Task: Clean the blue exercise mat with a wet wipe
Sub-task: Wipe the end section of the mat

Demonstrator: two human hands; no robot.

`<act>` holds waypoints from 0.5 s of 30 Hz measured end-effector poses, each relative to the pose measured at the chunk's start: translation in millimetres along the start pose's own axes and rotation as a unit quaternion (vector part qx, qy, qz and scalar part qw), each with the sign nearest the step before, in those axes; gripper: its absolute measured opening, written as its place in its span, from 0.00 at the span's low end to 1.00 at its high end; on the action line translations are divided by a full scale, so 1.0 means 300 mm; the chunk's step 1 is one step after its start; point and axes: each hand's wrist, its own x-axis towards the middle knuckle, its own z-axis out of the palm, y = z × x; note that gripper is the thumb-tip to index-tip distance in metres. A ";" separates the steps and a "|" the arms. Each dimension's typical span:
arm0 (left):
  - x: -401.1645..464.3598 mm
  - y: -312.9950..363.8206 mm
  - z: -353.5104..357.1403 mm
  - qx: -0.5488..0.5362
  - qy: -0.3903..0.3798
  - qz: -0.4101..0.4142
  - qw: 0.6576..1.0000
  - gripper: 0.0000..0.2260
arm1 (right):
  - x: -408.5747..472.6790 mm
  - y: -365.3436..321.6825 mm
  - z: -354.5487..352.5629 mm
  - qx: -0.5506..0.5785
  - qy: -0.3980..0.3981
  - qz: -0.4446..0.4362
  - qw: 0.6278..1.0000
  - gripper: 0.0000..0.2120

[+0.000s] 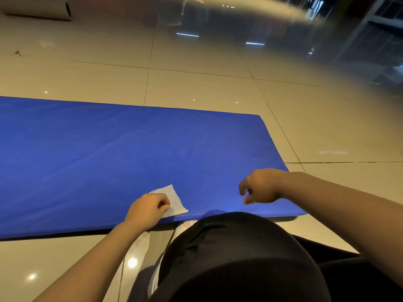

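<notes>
left hand [146, 206] pinches the wet wipe [174, 199] on the blue mat [109, 153]; right hand [259, 187] hovers loosely curled, empty.

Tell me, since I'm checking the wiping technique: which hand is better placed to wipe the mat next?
Left. The left hand already grips the wet wipe against the blue mat near its close edge. The right hand hovers above the mat, fingers loosely curled, holding nothing.

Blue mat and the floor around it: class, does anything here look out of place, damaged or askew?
Little stands out. The blue mat lies flat and looks whole, with the wet wipe under the left hand near its front edge. The only stray things are a small dark scrap and a rolled tube on the tiled floor far left.
</notes>
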 end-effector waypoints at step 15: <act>-0.286 0.302 -0.572 0.071 -0.045 0.127 0.988 0.15 | -0.263 -0.091 -0.136 0.082 0.137 0.022 0.987 0.20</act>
